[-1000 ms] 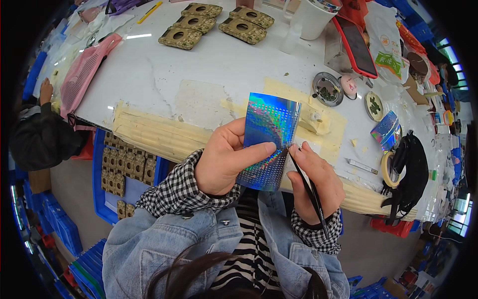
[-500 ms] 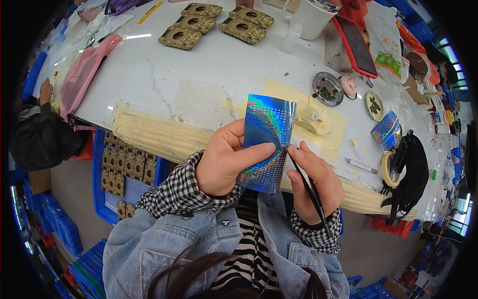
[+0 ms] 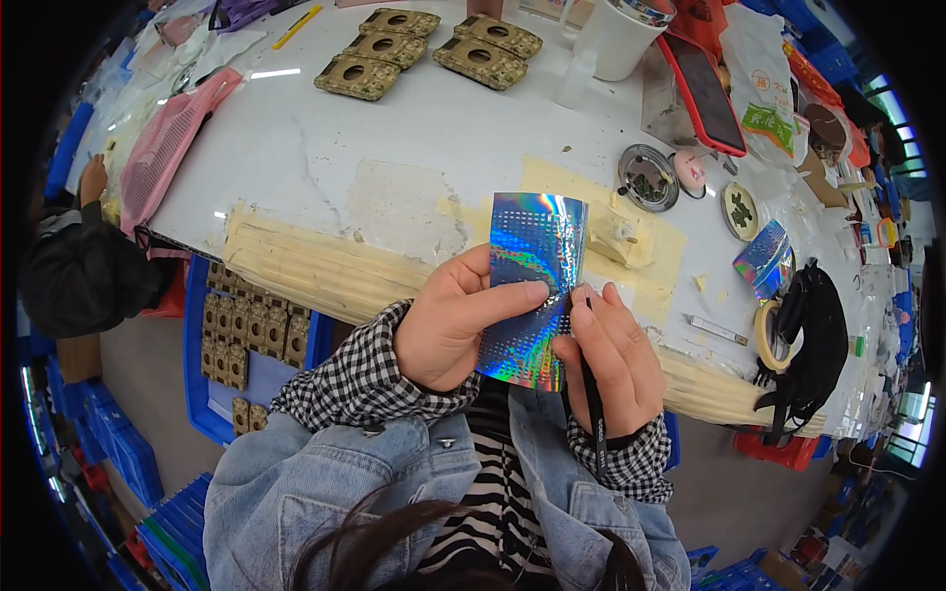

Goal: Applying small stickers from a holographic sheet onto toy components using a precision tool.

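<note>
My left hand (image 3: 455, 320) pinches a shiny holographic sheet (image 3: 533, 266) by its left edge, thumb laid across the front, holding it upright over the table's near edge. My right hand (image 3: 606, 357) grips black tweezers (image 3: 593, 404) like a pen, their tip touching the sheet's right edge about halfway down. Both hands hover just in front of my chest, above the tape-wrapped table edge (image 3: 305, 266).
On the white table (image 3: 394, 128) lie several olive foam trays (image 3: 409, 44) at the back, a pink mesh bag (image 3: 172, 138) left, a red-cased phone (image 3: 705, 89), small round dishes (image 3: 647, 177), a white cup (image 3: 621, 34), another holographic piece (image 3: 761, 258), tape roll (image 3: 767, 333). Another person's dark sleeve (image 3: 79, 266) far left.
My right hand has shifted slightly left and up, bringing the tweezers' tip onto the sheet's right edge. The left hand keeps its hold on the sheet.
</note>
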Demonstrator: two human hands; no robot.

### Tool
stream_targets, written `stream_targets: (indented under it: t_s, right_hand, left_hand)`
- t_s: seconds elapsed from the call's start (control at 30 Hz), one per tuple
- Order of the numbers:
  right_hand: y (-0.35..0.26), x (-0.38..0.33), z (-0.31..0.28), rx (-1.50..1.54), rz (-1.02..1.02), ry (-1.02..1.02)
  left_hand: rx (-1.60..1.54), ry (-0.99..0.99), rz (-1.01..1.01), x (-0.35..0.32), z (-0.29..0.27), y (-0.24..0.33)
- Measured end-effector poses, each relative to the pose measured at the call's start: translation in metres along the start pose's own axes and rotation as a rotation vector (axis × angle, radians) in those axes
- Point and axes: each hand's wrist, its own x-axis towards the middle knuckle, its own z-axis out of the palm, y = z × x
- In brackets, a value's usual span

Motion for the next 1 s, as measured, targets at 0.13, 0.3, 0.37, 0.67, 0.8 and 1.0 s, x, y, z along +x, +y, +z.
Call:
stream_targets:
  t_s: [0.13, 0.3, 0.37, 0.67, 0.8, 1.0]
  right_hand:
    - [0.0007, -0.001, -0.0004, 0.001, -0.004, -0.012]
    - [-0.0021, 0.0005, -0.0052, -0.036, 0.0, -0.084]
    - [-0.0019, -0.0022, -0.0045, -0.022, 0.006, -0.089]
    - [0.0004, -0.0044, -0.002, -0.015, -0.034, -0.084]
    - [0.0004, -0.004, -0.0028, -0.007, -0.033, -0.094]
    - [0.0009, -0.0042, -0.0019, -0.003, -0.048, -0.078]
  left_hand:
    - [0.002, 0.001, 0.001, 0.0001, -0.0006, -0.0011]
    - [-0.008, -0.014, -0.018, 0.0005, -0.0003, 0.0004]
    - [-0.002, -0.011, -0.019, 0.0004, 0.0004, 0.0008]
    - [0.008, -0.006, -0.022, 0.0007, -0.0011, 0.0011]
    - [0.007, -0.01, -0.027, 0.0004, -0.0006, 0.002]
    - [0.009, -0.017, -0.018, 0.0009, -0.0016, 0.0006]
